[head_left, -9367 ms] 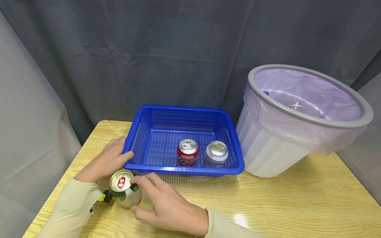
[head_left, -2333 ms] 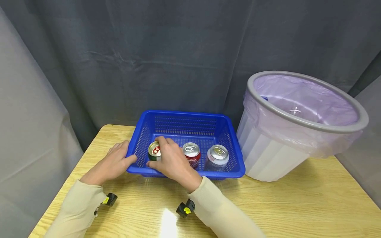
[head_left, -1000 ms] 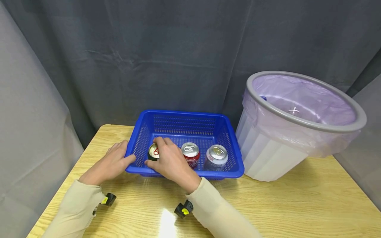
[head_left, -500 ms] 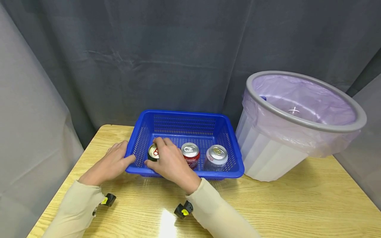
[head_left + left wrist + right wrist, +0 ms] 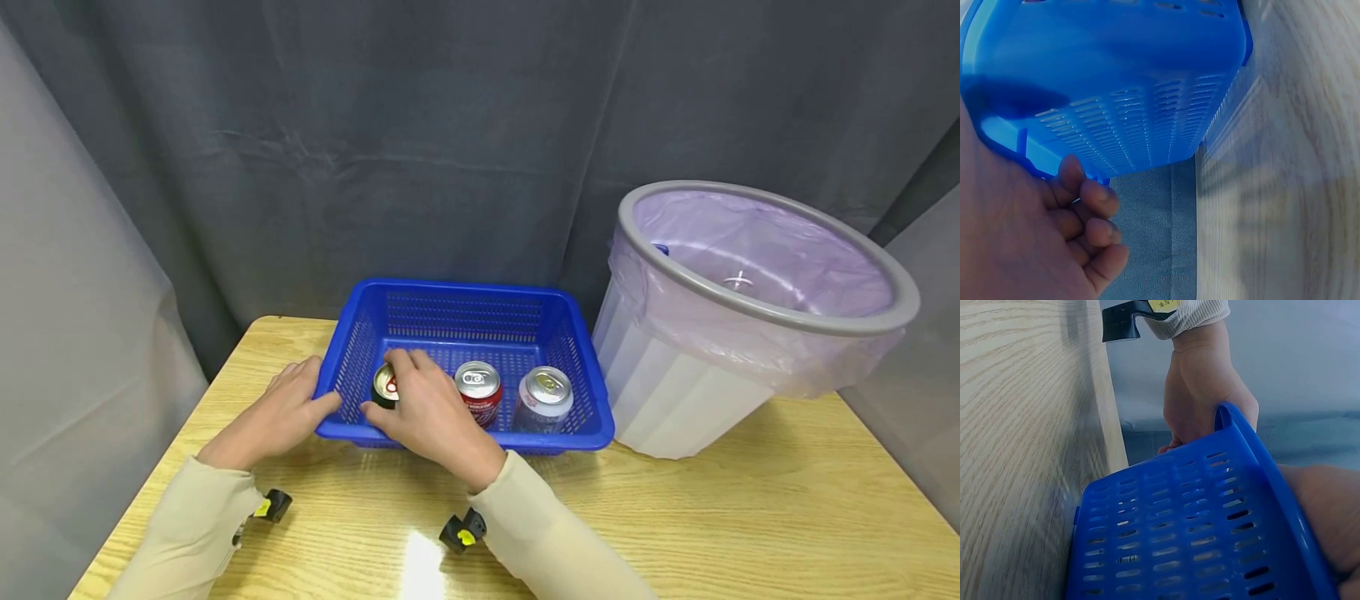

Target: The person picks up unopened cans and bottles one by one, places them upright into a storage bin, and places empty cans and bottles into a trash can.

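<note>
A blue plastic basket (image 5: 573,439) with slotted walls stands on the table. My left hand (image 5: 279,417) grips its left rim near the front corner, thumb over the rim; in the left wrist view several curled fingers (image 5: 1100,203) show outside the wall. My right hand (image 5: 438,412) reaches over the front rim and holds a dark green drink can (image 5: 384,385) with a gold top and red tab, standing in the basket's front left part. The hand covers the can's right side. To its right, a red can (image 5: 478,390) and a silver-white can (image 5: 544,400) stand upright.
A large white bin (image 5: 663,379) with a grey rim and purple liner stands at the right, close beside the basket. A clear object (image 5: 738,282) lies inside it. Dark curtain (image 5: 450,133) hangs behind the wooden table (image 5: 697,517).
Earlier the green can stood on the table left of my right hand; it is now inside the basket in my right hand's hold. Over the last second both hands stay nearly still.
</note>
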Demonstrator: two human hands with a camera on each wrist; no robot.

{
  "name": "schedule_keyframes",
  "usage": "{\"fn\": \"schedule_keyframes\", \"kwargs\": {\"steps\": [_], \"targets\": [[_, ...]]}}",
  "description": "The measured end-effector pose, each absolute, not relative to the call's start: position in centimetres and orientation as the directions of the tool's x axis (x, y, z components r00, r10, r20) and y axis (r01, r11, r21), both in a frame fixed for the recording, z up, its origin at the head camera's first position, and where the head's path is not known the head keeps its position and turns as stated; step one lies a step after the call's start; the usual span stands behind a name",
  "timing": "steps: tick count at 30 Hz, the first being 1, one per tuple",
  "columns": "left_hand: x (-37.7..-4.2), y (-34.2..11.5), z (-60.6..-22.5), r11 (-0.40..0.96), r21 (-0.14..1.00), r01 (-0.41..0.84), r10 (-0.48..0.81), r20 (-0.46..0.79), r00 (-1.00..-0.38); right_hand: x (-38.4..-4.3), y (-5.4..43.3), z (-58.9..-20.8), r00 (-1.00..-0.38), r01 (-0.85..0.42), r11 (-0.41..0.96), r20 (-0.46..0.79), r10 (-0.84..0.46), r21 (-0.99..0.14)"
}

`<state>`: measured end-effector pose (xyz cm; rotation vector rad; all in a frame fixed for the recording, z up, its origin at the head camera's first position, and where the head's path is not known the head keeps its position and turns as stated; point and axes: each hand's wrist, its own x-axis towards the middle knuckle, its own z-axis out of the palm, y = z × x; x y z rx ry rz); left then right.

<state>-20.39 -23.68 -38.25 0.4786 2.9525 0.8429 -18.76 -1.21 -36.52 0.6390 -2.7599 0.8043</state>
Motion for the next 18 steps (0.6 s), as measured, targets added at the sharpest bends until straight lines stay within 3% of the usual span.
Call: {"fn": "schedule_keyframes", "kwargs": {"steps": [18], "targets": [[-20.41, -23.80, -38.41, 0.789, 0.543, 0.288, 0.310, 0.052, -0.949, -18.61, -0.79, -36.41, -0.774, -0.615, 0.668, 0.482, -0.411, -0.418]]}}
